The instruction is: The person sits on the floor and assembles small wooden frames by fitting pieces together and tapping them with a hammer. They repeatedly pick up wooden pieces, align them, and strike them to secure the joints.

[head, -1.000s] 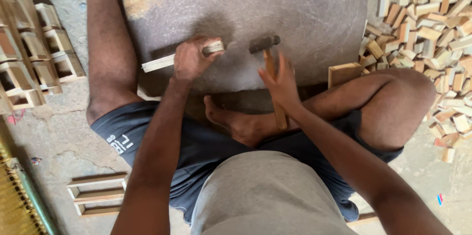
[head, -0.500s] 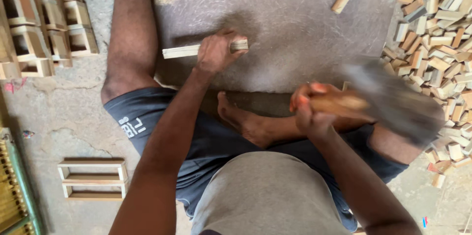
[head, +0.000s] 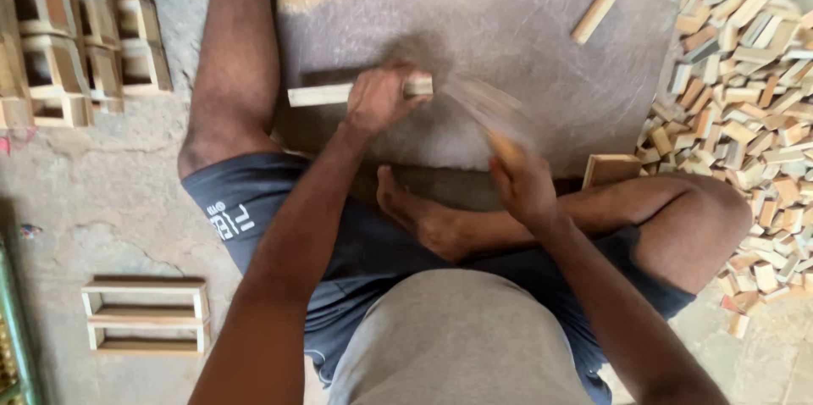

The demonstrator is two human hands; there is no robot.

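Your right hand (head: 523, 187) grips a blurred hammer (head: 483, 113); your left hand (head: 377, 100) pinches a wooden strip (head: 318, 95) on the slab (head: 508, 24). Your foot (head: 423, 219) lies between. Right: wood offcuts (head: 745, 74). Left: stacked frames (head: 76, 32).

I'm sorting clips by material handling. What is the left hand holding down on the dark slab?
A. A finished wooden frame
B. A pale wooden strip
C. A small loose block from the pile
B: the left hand is closed over a pale wooden strip lying flat on the dark slab.
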